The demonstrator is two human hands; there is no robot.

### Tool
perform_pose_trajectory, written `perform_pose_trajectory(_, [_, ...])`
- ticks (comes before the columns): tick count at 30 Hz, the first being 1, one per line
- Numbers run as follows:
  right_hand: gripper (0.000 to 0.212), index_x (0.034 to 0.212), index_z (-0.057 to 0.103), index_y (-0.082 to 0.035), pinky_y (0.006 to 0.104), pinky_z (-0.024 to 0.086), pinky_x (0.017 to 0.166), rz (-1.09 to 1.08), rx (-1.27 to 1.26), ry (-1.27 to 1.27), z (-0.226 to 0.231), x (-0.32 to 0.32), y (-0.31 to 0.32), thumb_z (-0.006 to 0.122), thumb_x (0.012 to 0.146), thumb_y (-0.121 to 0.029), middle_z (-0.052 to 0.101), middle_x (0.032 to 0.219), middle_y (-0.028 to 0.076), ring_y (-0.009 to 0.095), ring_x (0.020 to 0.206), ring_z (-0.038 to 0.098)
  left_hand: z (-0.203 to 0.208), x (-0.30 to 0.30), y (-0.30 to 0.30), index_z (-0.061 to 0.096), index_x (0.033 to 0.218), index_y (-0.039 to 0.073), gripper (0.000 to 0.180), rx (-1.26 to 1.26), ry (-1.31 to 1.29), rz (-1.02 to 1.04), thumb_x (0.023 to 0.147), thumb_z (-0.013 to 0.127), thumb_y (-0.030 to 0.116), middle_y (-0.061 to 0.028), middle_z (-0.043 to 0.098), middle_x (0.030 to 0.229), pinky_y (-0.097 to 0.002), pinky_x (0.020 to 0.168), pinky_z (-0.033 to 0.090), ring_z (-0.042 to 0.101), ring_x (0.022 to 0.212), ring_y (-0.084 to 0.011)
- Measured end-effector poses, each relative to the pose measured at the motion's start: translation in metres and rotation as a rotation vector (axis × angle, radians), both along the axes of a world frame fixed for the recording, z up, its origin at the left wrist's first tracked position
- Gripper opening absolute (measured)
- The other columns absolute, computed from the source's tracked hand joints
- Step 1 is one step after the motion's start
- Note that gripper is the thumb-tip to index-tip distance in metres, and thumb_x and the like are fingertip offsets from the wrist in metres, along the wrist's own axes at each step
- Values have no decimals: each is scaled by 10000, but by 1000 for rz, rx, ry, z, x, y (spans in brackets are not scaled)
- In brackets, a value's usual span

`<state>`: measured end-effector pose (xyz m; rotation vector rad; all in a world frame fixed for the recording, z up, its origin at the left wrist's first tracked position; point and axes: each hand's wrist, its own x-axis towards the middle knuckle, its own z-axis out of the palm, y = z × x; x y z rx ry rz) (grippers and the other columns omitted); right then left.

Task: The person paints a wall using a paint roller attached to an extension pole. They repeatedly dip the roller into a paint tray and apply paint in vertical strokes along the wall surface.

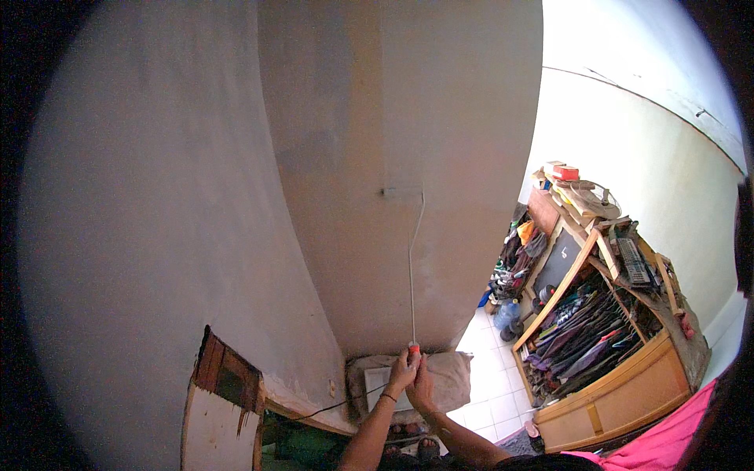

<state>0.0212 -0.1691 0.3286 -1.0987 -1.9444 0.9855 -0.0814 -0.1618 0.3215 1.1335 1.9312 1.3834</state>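
Note:
A paint roller (413, 267) with a long thin pale rod stretches up and away from my hands. Its white roller head (402, 191) lies against the wall (353, 259) in front of me. Both hands are closed around the orange-red handle. My left hand (400, 372) grips it from the left, with a thin dark band on that wrist. My right hand (422, 386) wraps it from the right, close beside the left. Below, a white tray (377, 382) sits on a brownish cloth-covered surface (452, 373), partly hidden by my arms.
An open wooden wardrobe (628, 385) stuffed with hanging clothes (585, 330) stands at right, with clutter piled on top. Nearer the wall sit a blue water bottle (505, 315) and pale floor tiles (491, 369). A broken wooden door (224, 385) and a dark cable (330, 408) are at lower left.

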Motion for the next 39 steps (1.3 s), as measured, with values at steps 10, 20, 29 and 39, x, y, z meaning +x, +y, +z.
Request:
perform_pose_trajectory(10, [852,1531,255,-62,494,516,725,-68,118,110,-11,-2,0,706,847,-296,674,1070,258,451,902,665,48,3,-1,618,1207,58,472,110,59,57,988,521,465,-238,685,1042,-475,789,524,655,971,-426])
perform_pose_trajectory(20, [802,1508,307,-74,488,518,765,-33,-123,1,-108,21,3,693,854,-330,679,1102,228,449,931,659,-47,35,-15,613,1169,26,410,-68,-105,4,995,553,392,-189,681,1094,-419,884,506,655,1027,-362])
perform_pose_trajectory(29, [673,1463,395,-59,457,519,815,-107,44,73,3,-14,25,675,878,-238,666,1160,224,406,989,672,15,8,14,614,1198,41,402,13,55,58,999,545,383,-228,683,1032,-433,811,526,672,982,-386])
perform_pose_trajectory(39, [654,1508,337,-114,453,506,873,-21,15,107,-24,-1,21,615,931,-248,603,1313,198,374,1111,635,24,20,1,647,1123,1,464,42,-36,66,984,553,434,-243,684,1012,-440,782,515,674,923,-396])
